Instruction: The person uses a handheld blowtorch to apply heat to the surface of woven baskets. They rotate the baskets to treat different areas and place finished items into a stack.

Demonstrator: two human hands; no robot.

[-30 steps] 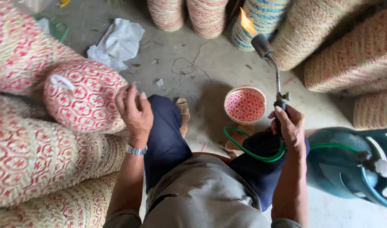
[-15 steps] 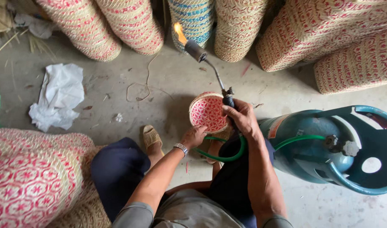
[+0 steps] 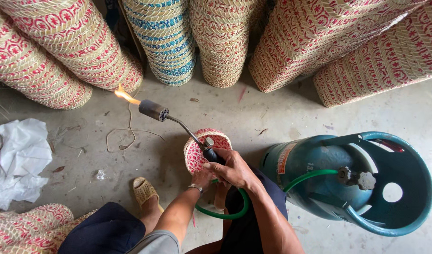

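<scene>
Soft, even daylight; faint shadows under the baskets (image 3: pixel 169 42). Sharp focus throughout, wide-angle bending near the edges, no glare.

Bare concrete floor (image 3: pixel 253 117) lay open ahead of hands, between small woven basket (image 3: pixel 207 149) and stacked baskets (image 3: pixel 216 42) along far wall. Lit torch head (image 3: pixel 153 110) and flame (image 3: pixel 126 96) barred left-forward path. Teal gas cylinder (image 3: pixel 357 181) blocked right side, close beside right hand (image 3: pixel 231 168). Green hose (image 3: pixel 225 214) looped under both arms. White crumpled cloth (image 3: pixel 18 160) lay well left, loose string (image 3: pixel 126 134) on floor between.
</scene>
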